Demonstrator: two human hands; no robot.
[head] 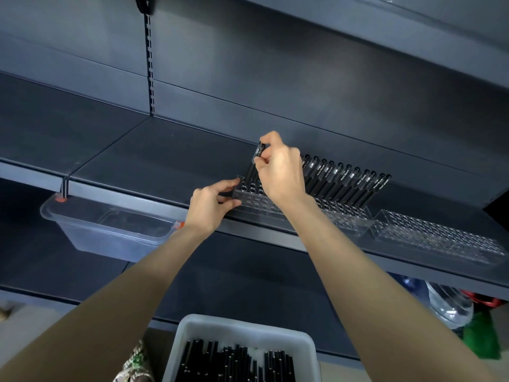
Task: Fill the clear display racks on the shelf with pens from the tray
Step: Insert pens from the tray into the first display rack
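One pen (258,153) is in the right hand (281,172), pinched near its top end between the thumb and the curled fingers (266,139). The pen stands almost upright and leans a little to the back wall. Its lower end points down at the far left corner of the first rack (347,216), directly below the fingers. I think the tip is already at or in a hole there, but the view is not sharp enough to be sure. The coming move, as I judge it, is a push straight down along the long axis of the pen. The right hand is above the hole. The left hand (209,205) is beside it, gripping the left end of the same rack with bent fingers (228,186), probably to keep it steady.

Two clear racks lie end to end at the front edge of the shelf (165,161). The first one has a single row of pens (347,180) along its back, about eleven, although the caps overlap and the right hand hides the left part. Its front rows of holes are unfilled. The second rack (440,238), to the right, holds no pen.

One white tray (242,323) is low in front of the person with many black pens (234,362) lying in it, too many to count. One clear plastic box (110,230) sits on the shelf below, at the left, and one big water bottle (449,304) is low at the right.
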